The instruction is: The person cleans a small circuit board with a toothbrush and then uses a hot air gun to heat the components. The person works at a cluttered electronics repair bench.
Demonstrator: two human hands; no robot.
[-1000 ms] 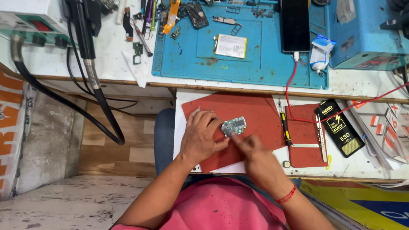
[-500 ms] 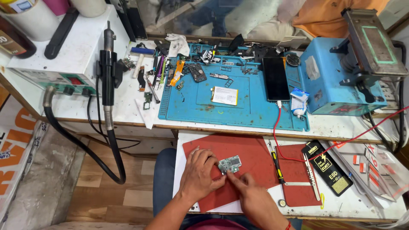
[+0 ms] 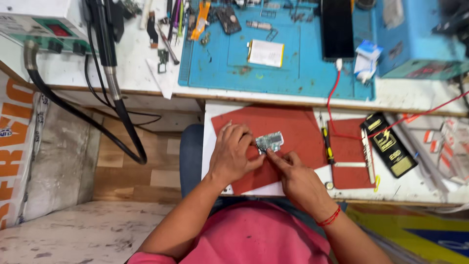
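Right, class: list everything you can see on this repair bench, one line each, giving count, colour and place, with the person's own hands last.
circuit board: one, silver-grey, on the red mat, under both hands' fingers
red mat: one large, red, front shelf
small red mat: one, red, right of the large one
screwdriver: one, black and yellow, between the red mats
black box: one, black and yellow, right of the small mat
blue mat: one, blue, back bench
phone: one, black, on the blue mat
white card: one, white, on the blue mat
red wire: one, red, from the phone to the shelf
black hose: one, black, hanging at left
left hand: steadying the board
right hand: forefinger at the board's edge
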